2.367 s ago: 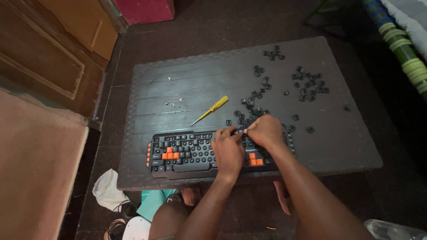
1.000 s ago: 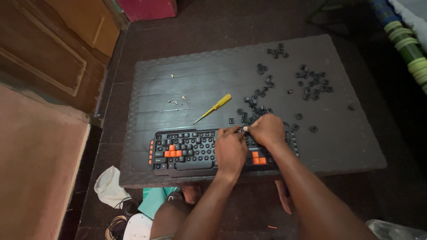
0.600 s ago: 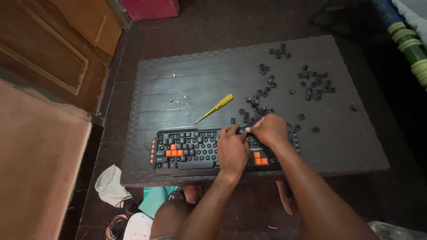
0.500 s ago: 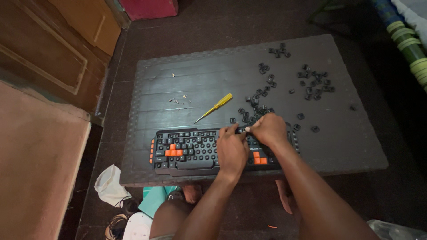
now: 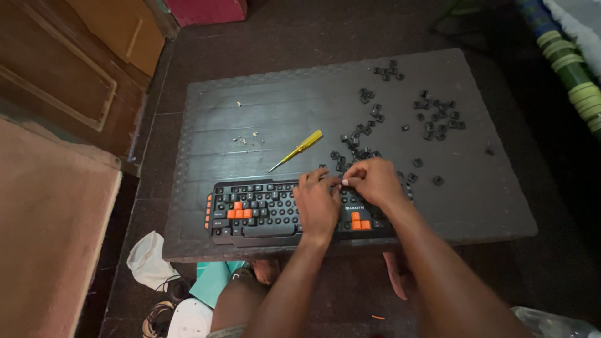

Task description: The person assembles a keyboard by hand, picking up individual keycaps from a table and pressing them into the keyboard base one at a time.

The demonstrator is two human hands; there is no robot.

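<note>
A black keyboard (image 5: 256, 209) with several orange keys lies at the near edge of a dark low table (image 5: 282, 112). My left hand (image 5: 317, 203) rests on the keyboard's middle, fingers curled near its top row. My right hand (image 5: 374, 181) is over the keyboard's right part, fingertips pinched together against the left hand's fingers; a small black keycap seems held between them, but it is too small to tell for sure. Loose black keycaps (image 5: 360, 141) lie scattered just beyond the hands.
A yellow-handled screwdriver (image 5: 296, 150) lies on the table left of the keycaps. More keycaps (image 5: 438, 116) sit at the far right. Small crumbs (image 5: 245, 138) dot the table. A wooden cabinet (image 5: 75, 69) stands left; a white bag (image 5: 147, 260) and cables lie on the floor.
Both hands have stayed at the keyboard's upper right, fingers working slightly. The camera has shifted a little; nothing else on the table moved.
</note>
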